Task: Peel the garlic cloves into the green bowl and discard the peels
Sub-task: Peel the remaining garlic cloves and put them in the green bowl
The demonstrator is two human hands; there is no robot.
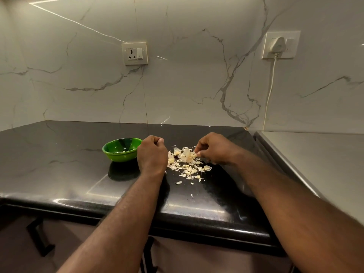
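Left hand [152,155] curled by green bowl [120,157], contents hidden; right hand [214,149] fingers [198,154] pinching in peel pile [187,165], centre frame: best feel for 1 firm clove.

Warm, dim light from above, mirrored as a thin bright streak on the marble wall [78,22] above and left of the green bowl [120,152]. Pale glare on the black countertop [59,164] in front of the bowl, dark reflection just below it. Wide-angle bending far right of the bowl; mild softness throughout.
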